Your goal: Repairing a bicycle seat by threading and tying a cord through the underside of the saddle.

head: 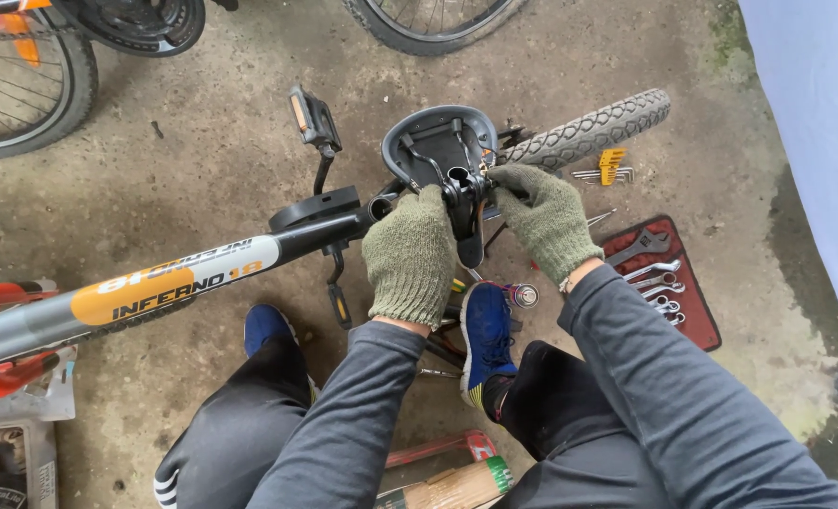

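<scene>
Gripping the underside of the upturned bicycle saddle [438, 141], both of your gloved hands are closed on the clamp [463, 188] where the rails meet the seat post. Your left hand [409, 254] wraps around the post end just below the saddle; your right hand [543, 219] pinches at the clamp's right side, fingers curled tight, though what they hold there is hidden by the glove.

The saddle sits at the rear end of the grey bike frame [155, 287], which lies inverted across the concrete floor [202, 170], with the knobby rear tyre [593, 127] just behind it.

Judge the saddle as light but awkward: a hard plastic shell, stiff steel rails, a nose that pivots if the clamp is slack. Hold it by the rails or the post, not the smooth shell, which would likely slide in knit gloves. Small clamp hardware is easy to drop.

Spanners lie on a red tool roll [697, 316] near your right forearm, hex keys [609, 168] beyond.
</scene>
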